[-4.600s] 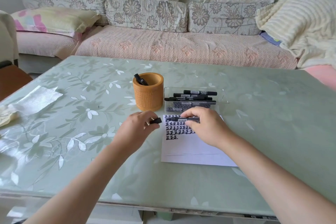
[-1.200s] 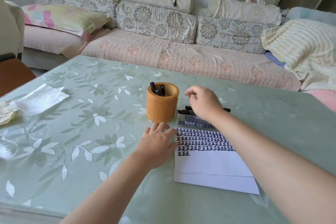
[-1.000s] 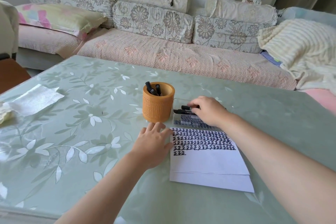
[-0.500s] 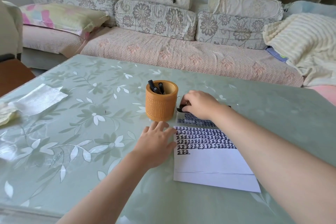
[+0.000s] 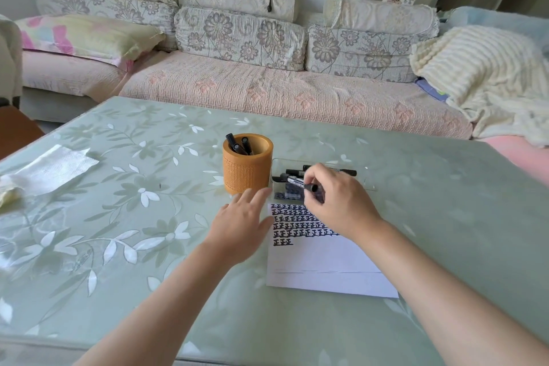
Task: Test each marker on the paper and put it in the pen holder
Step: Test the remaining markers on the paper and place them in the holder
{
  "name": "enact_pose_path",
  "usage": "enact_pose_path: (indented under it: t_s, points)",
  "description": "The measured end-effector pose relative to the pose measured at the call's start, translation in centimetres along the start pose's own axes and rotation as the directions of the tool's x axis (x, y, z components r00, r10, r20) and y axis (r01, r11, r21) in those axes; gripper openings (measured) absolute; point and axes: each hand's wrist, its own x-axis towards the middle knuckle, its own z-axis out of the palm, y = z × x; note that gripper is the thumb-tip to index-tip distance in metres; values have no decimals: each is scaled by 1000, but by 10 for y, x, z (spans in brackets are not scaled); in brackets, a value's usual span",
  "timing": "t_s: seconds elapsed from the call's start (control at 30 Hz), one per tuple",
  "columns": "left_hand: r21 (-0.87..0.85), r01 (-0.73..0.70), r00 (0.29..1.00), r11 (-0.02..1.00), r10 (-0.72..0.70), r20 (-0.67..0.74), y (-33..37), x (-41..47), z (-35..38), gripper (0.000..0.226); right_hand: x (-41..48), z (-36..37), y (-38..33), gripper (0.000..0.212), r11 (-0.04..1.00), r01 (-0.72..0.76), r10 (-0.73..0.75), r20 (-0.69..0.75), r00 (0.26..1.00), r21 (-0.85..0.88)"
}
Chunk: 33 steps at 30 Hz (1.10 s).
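Right hand (image 5: 335,205) pinches a marker (image 5: 295,181) just above the tray (image 5: 367,186), near the paper's (image 5: 320,270) top edge; left hand (image 5: 240,226), fingers straight, sits beside the holder (image 5: 246,175); 3 markers (image 5: 240,146) inside.

— What's the surface?
— A table (image 5: 118,217) under a glossy pale-green cover printed with white flowers and leaves.
— And on it?
— An orange pen holder (image 5: 247,168) near the middle, a clear plastic tray (image 5: 364,180) just beside it on the right, and a sheet of paper (image 5: 323,273) in front of the tray, its upper part filled with rows of black marks.
— Anything off to the left?
— A flat white tissue (image 5: 56,168), well apart, with a crumpled yellowish scrap (image 5: 7,197) at the edge.
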Motion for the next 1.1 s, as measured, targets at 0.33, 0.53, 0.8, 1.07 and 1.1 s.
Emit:
enact_pose_path:
  t_s: [0.33,0.53,0.8,1.07,1.1]
  points:
    - [-37,-166,966,985,155,-206,10,4,-9,47,-37,-13,8,23,797,-374,320,194,927,474]
    - [-37,-148,983,988,142,-116,8,1,-8,16,-38,-3,13,22,812,-415,336,253,907,410]
    - [-43,-245,965,969,239,-107,19,-4,-3,28,-35,1,-4,31,987,-154,116,475,873,42]
    - [-109,-214,977,971,211,-38,21,-4,-8,19,-33,7,3,21,998,-54,41,452,891,16]
    - [-144,-194,981,970,194,-15,21,-4,-9,16,-34,8,3,19,1000,-10,4,413,911,12]
